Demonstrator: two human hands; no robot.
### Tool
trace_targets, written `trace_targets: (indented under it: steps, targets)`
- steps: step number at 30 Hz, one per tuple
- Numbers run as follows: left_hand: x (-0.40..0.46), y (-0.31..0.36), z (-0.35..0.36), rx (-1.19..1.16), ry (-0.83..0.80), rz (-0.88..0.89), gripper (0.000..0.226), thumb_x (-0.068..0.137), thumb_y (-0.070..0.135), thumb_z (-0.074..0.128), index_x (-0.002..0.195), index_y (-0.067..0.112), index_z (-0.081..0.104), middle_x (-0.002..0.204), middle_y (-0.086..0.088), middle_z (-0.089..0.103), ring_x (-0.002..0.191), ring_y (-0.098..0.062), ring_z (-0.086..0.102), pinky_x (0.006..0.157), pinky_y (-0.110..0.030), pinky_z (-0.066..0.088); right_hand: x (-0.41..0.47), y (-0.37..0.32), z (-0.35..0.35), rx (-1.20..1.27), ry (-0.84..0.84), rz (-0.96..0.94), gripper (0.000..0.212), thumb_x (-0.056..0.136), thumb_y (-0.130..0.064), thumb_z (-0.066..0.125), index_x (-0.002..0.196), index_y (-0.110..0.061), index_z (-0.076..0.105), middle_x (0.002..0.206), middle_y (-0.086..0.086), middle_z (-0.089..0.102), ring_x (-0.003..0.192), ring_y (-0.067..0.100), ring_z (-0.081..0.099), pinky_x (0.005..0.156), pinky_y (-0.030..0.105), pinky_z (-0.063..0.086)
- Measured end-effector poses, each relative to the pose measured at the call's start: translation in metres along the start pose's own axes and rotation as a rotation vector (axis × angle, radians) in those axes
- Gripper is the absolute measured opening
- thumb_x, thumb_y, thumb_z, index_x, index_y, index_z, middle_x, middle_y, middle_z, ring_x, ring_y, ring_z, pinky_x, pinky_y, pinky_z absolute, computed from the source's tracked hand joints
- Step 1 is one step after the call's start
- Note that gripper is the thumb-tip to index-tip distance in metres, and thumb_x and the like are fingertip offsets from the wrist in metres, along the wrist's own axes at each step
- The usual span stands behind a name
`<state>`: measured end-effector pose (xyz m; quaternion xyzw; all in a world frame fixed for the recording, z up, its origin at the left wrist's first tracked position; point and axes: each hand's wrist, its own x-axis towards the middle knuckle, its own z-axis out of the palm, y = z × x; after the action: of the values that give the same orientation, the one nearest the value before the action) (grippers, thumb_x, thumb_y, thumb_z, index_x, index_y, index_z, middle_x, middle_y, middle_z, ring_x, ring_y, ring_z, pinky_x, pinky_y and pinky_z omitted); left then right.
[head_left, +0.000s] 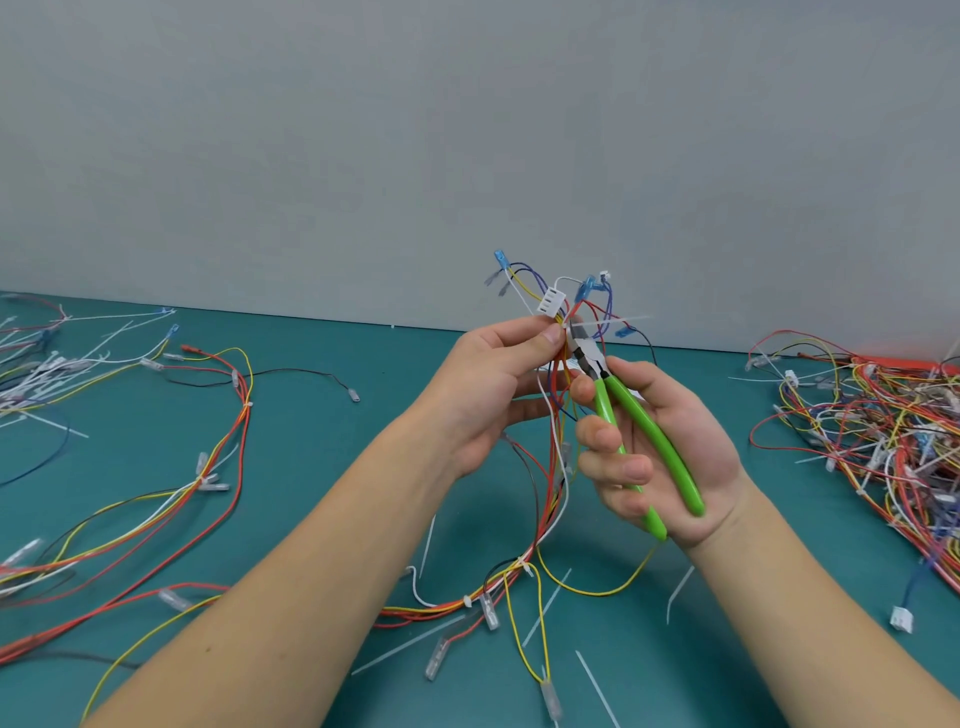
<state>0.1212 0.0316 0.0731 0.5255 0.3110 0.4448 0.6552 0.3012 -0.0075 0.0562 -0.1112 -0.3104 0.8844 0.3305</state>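
Nearest the camera, short white plastic cable-tie offcuts are scattered over the teal table mat, among clear-sleeved wire terminals. Above the mat, a multicoloured wire harness of red, yellow, white and blue leads is held up; its lower length trails down onto the mat, where it is already bound at intervals with small white ties.

The harness is pinched near its top by the left hand, thumb pressed against curled fingers. Green-handled side cutters are gripped in the right hand, with the fingers wrapped round one handle and the other handle laid across the palm. The cutter jaws are set at the bundle just beside the left thumb, where the long tail of a white cable tie sticks out sideways. Above the grip, a white rectangular plastic connector and blue-sleeved terminals are fanned out.

Further off, a loose harness is spread to the left, and a dense heap of tangled harnesses is piled to the right. Behind everything, a plain grey wall is seen.
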Motion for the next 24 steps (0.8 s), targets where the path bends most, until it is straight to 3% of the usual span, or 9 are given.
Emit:
trace_targets:
  steps: [7, 12, 19, 24]
  targets:
    - [0.000, -0.002, 0.001, -0.018, 0.018, -0.012, 0.014, 0.103, 0.023, 0.061, 0.108, 0.016, 0.072, 0.097, -0.004, 0.070, 0.070, -0.015, 0.067, 0.085, -0.042, 0.047, 0.000, 0.000, -0.003, -0.051, 0.086, -0.001, 0.040, 0.102, -0.043, 0.042, 0.102, -0.013, 0.069, 0.072, 0.009, 0.069, 0.049, 0.018, 0.063, 0.043, 0.029, 0.055]
    - [0.002, -0.002, 0.000, -0.023, 0.039, -0.029, 0.013, 0.103, 0.024, 0.061, 0.100, 0.021, 0.074, 0.093, -0.001, 0.073, 0.074, -0.017, 0.066, 0.079, -0.036, 0.051, 0.001, -0.001, 0.002, -0.012, 0.077, 0.021, 0.037, 0.103, -0.043, 0.042, 0.099, -0.013, 0.064, 0.065, 0.008, 0.064, 0.045, 0.018, 0.061, 0.041, 0.027, 0.052]
    - [0.003, -0.004, -0.005, -0.026, 0.141, -0.063, 0.017, 0.105, 0.019, 0.058, 0.103, 0.021, 0.075, 0.086, 0.006, 0.068, 0.071, -0.013, 0.070, 0.068, -0.028, 0.052, 0.003, -0.001, 0.013, -0.152, 0.294, 0.003, 0.044, 0.101, -0.056, 0.041, 0.082, -0.022, 0.064, 0.049, -0.004, 0.049, 0.032, 0.008, 0.045, 0.030, 0.018, 0.038]
    - [0.005, 0.002, -0.014, -0.028, 0.202, -0.055, 0.018, 0.105, 0.018, 0.058, 0.106, 0.019, 0.076, 0.082, 0.009, 0.071, 0.077, -0.018, 0.070, 0.070, -0.029, 0.054, 0.001, -0.014, 0.017, -0.023, 0.328, -0.104, 0.043, 0.096, -0.059, 0.048, 0.085, -0.022, 0.067, 0.056, -0.005, 0.053, 0.040, 0.006, 0.051, 0.036, 0.021, 0.046]
